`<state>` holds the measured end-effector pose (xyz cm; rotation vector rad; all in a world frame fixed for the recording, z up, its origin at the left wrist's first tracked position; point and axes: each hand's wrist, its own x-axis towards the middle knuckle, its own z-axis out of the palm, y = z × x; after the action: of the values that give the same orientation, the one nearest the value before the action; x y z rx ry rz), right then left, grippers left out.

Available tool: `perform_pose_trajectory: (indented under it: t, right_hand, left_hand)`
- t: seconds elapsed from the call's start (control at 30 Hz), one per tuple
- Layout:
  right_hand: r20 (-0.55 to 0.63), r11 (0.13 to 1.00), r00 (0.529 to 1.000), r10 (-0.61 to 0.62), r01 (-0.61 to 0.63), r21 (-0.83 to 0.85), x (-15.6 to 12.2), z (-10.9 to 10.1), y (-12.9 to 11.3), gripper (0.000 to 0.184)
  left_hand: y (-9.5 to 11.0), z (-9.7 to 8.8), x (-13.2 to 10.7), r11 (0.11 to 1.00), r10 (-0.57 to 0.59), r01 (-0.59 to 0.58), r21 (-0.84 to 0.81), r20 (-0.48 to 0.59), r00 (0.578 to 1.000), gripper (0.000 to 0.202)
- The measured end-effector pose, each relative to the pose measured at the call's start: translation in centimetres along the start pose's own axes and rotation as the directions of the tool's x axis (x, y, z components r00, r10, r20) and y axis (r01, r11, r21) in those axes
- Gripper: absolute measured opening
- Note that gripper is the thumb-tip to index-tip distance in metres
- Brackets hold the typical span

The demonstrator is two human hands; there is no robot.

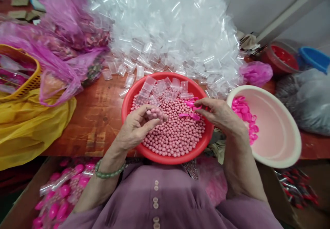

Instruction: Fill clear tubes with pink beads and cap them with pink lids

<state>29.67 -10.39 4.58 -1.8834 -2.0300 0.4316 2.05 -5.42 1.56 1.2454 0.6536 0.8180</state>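
Presently, right hand (219,115) pinches pink spoon (188,115) above beads (175,136).

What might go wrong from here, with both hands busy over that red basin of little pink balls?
1. The left hand pinches a small filled packet over the balls; if the grip slips, its contents would likely spill back out.
2. The red basin seems to overhang the table edge; a nudge from a wrist might tip it off.
3. The right hand holds thin pink spoons at its fingertips; one may drop and get buried.
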Motion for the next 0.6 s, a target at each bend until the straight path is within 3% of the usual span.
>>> perform_pose_trajectory:
  t: [0.13,0.27,0.37,0.43,0.5,0.53,0.6]
  right_hand:
    - [0.118,0.983,0.991,-0.069,0.088,-0.158,0.2,1.5,-0.1,0.024]
    - [0.214,0.951,0.970,-0.113,0.168,-0.258,1.0,2.8,-1.0,0.016]
    - [0.189,0.948,0.974,-0.124,0.173,-0.267,1.1,3.2,-1.2,0.017]
    - [0.070,0.979,0.991,-0.113,0.123,-0.160,1.0,3.3,-1.1,0.014]
    - [-0.103,0.997,0.994,-0.030,0.037,0.070,0.9,3.3,-1.1,0.010]
    - [-0.168,0.975,0.985,0.039,-0.001,0.223,1.0,3.4,-1.2,0.012]
    - [-0.221,0.843,0.956,0.193,-0.047,0.536,1.3,3.6,-2.0,0.020]
  left_hand:
    - [-0.1,0.3,0.6,0.998,-0.048,0.049,-0.048,0.025,0.999,0.019]
    - [-0.7,0.2,1.0,0.979,-0.111,0.114,-0.169,0.024,0.994,0.024]
    - [-1.1,-0.3,1.1,0.953,-0.196,0.205,-0.223,0.062,0.979,0.030]
    - [-1.3,-0.6,1.0,0.933,-0.225,0.241,-0.267,0.089,0.970,0.035]
    - [-1.4,-1.0,1.0,0.912,-0.236,0.264,-0.313,0.125,0.964,0.040]
    - [-1.5,-1.1,1.0,0.904,-0.240,0.274,-0.329,0.142,0.960,0.041]
    - [-1.6,-1.3,1.0,0.889,-0.247,0.292,-0.353,0.166,0.954,0.043]
